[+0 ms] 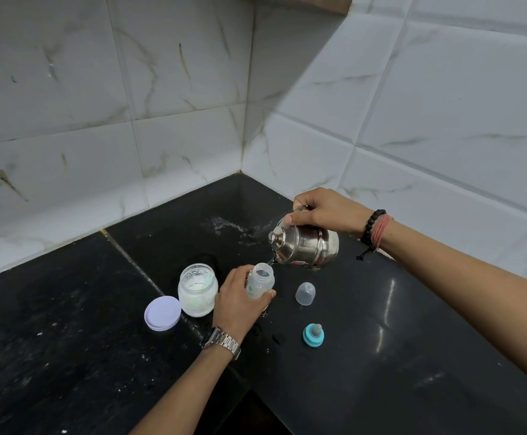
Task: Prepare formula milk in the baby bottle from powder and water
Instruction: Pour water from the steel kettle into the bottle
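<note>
Water streams from the tilted steel kettle [304, 244] gripped in the right hand [325, 211] — spout just above the upright baby bottle [260, 281] clasped by the left hand [240, 301].

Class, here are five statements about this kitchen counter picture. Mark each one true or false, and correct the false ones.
1. The right hand tilts a steel kettle over the bottle. True.
2. The left hand holds the bottle. True.
3. The powder jar has its lid on. False: the jar is open and the lid lies on the counter beside it.
4. The teat is screwed onto the bottle. False: it stands apart on the counter, nearer the camera than the clear cap.
5. The watch is on the right wrist. False: it is on the left wrist; the right wrist wears bracelets.
</note>
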